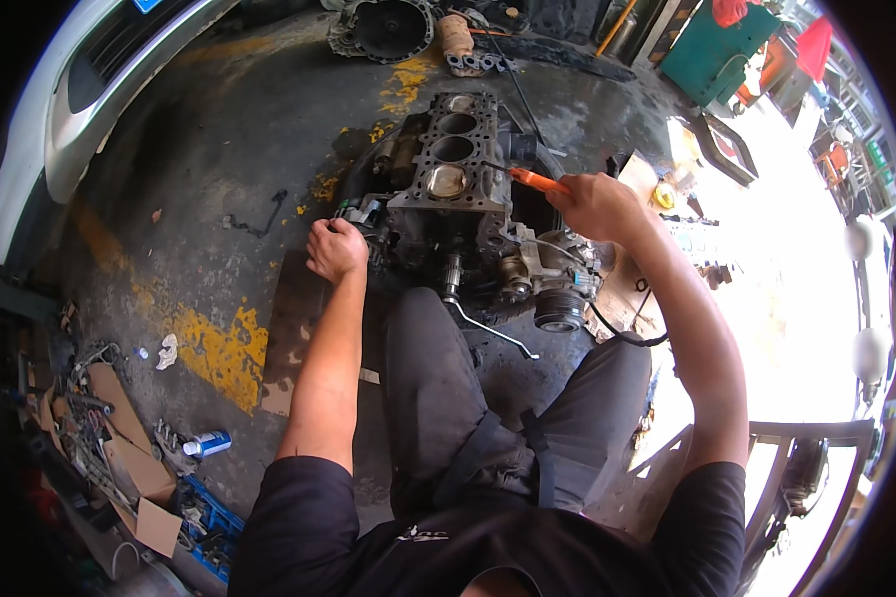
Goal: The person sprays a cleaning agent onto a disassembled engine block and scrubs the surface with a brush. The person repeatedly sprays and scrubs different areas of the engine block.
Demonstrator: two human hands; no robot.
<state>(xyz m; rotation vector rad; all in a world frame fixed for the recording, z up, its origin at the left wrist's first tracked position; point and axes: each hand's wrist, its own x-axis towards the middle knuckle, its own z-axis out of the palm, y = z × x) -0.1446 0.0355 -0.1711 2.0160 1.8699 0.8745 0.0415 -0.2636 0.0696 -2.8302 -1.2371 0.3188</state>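
Observation:
An engine block (468,121) with open cylinder bores stands on the floor in front of my knees. My right hand (599,206) grips the orange handle of a screwdriver (538,180). Its thin dark shaft reaches left to the block's top face, beside the bores. At the block's near left side, my left hand (336,249) is closed with curled fingers against the attached parts; what it holds is hidden. A ribbed black pulley (560,310) and its accessory hang at the block's near right. Below the block's front end, a bent metal bar (490,328) sticks out toward my legs.
A round metal housing (393,30) lies beyond the block. On the left are a white car's bumper (95,95), a blue-and-white can (207,444) and a cardboard box (134,458). A wooden chair (772,433) stands at right; a green cabinet (702,55) is behind.

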